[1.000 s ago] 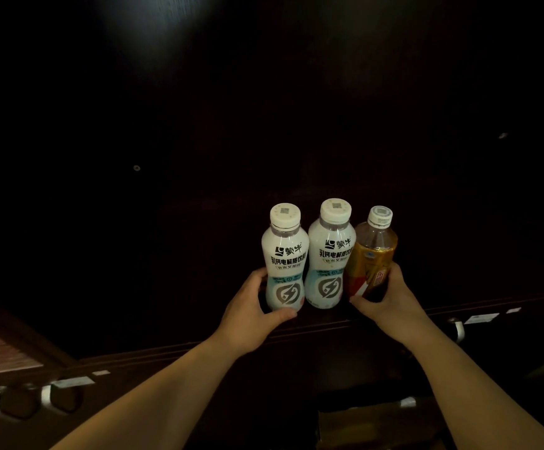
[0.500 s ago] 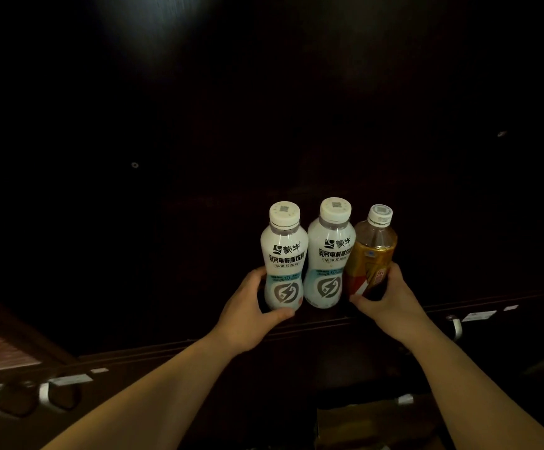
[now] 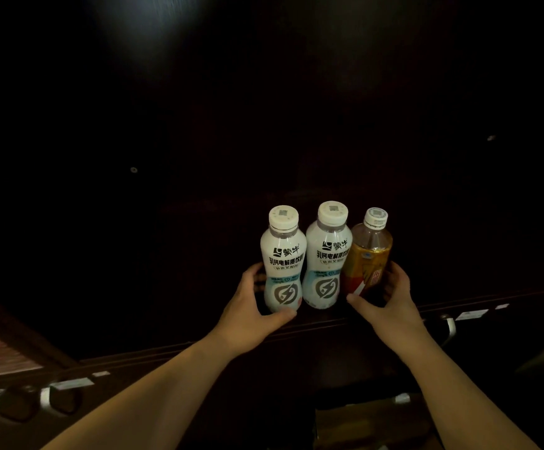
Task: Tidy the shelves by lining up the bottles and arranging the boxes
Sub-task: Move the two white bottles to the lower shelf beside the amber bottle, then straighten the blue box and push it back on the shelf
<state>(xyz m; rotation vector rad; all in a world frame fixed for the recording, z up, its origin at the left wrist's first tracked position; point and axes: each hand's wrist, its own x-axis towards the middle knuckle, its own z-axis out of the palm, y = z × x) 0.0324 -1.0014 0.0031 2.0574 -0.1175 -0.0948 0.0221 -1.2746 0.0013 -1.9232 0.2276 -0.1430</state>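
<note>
Left hand (image 3: 247, 306) fingers cup left white bottle (image 3: 283, 259); right hand (image 3: 390, 298) fingers wrap amber bottle (image 3: 368, 251), squeezing both against middle white bottle (image 3: 328, 254) to close the row.

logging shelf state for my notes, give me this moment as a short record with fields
setting: dark wooden shelf, dimly lit
bottles: three, upright, side by side near the front edge
left bottle: white drink bottle, white cap
middle bottle: second white drink bottle, same label
right bottle: amber tea bottle, white cap, red and gold label
left hand: cupped around the left bottle's base
right hand: cupped around the amber bottle's base
boxes: none clearly visible
</note>
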